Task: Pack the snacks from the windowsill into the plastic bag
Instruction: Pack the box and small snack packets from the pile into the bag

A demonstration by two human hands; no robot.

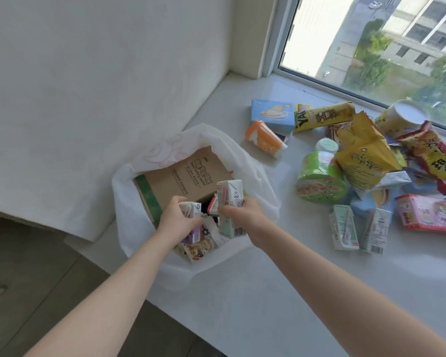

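Observation:
A white plastic bag (129, 202) stands open at the left end of the windowsill (281, 292). Inside it leans a brown cardboard box (180, 179) with a green edge, next to some small snack packs (198, 247). My left hand (177, 220) grips a small purple-and-white drink carton (192, 211) inside the bag. My right hand (242, 215) grips a pale green drink carton (229, 199), upright over the bag's mouth. Two more cartons (357, 229) lie on the sill to the right.
Right of the bag lie a green noodle bowl (318, 180), a yellow chip bag (366, 155), an orange cup (264, 139), a blue box (273, 114), a pink pack (428, 213) and red packets (438, 161). The window (384, 42) runs along the back. A wall stands left.

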